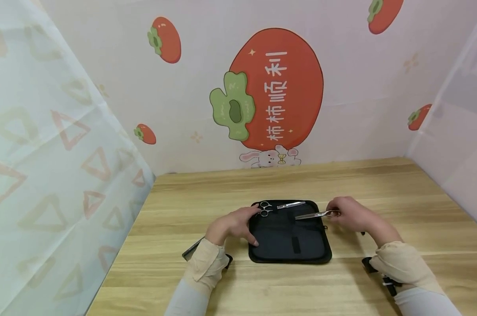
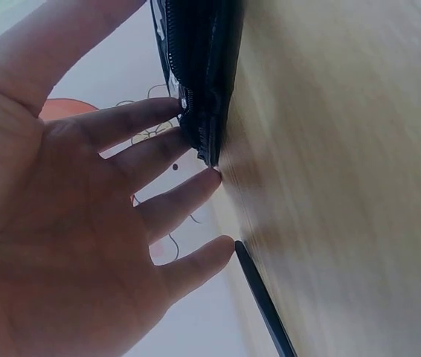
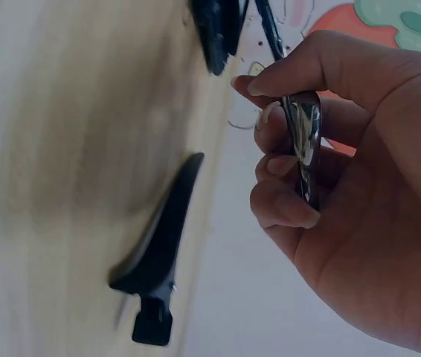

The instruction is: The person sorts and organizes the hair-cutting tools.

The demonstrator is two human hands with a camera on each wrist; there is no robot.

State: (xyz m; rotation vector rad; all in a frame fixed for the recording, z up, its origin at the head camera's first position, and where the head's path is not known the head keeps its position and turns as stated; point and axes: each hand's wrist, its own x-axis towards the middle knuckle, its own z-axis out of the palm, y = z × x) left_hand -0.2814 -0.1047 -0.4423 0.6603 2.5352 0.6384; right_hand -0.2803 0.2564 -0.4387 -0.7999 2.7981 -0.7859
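Note:
A black zip case (image 1: pixel 274 239) lies on the table, with a pair of silver hairdressing scissors (image 1: pixel 265 209) along its far edge. At its left side rests my left hand (image 1: pixel 235 223), fingers spread and mostly straight, fingertips at the zipped edge (image 2: pixel 184 97). The thumb lies over the near left part of the case. My right hand (image 1: pixel 351 213) grips a second pair of scissors (image 1: pixel 311 215) by the handles (image 3: pixel 307 134), fingers curled round them. Their blades point left over the case's far right part, close to a black strap.
A dark comb (image 1: pixel 191 250) lies left of the case, partly behind the left wrist. A black hair clip (image 3: pixel 162 253) is on the table near the right hand. Behind the table (image 1: pixel 381 184) stands a printed cloth backdrop (image 1: pixel 341 145), with cloth at both sides.

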